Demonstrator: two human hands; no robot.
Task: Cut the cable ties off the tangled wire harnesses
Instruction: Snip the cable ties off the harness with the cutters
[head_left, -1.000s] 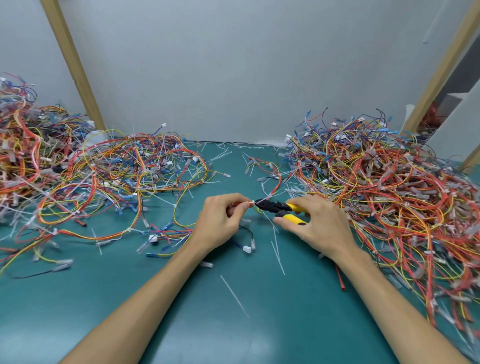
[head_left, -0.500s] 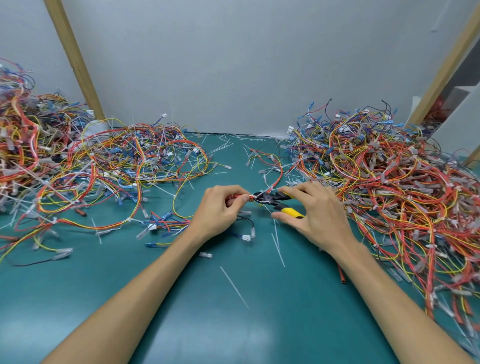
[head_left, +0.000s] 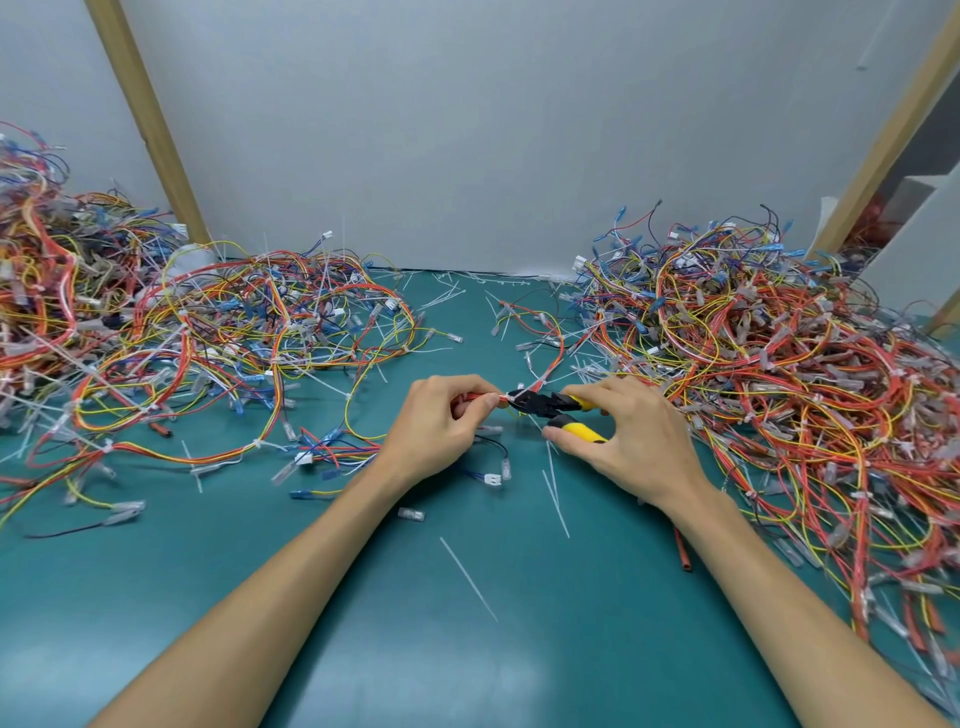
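Left hand (head_left: 436, 431): its grip pinches a small bunch of red wires (head_left: 475, 399), just above the green tabletop (head_left: 519, 665).
Right hand (head_left: 639, 441): its grip is wrapped round the yellow handles of the cutters (head_left: 545, 404).
Cutters: the black tip points left and meets the red wires right beside the left fingers, where a bit of white shows. I cannot tell if the blades are closed.
Piles: a left pile (head_left: 234, 332) and a right pile (head_left: 779, 374) of tangled wires sit on either side of the hands.
Loose bits: thin white tie strips (head_left: 467, 579) lie on the tabletop between the arms.
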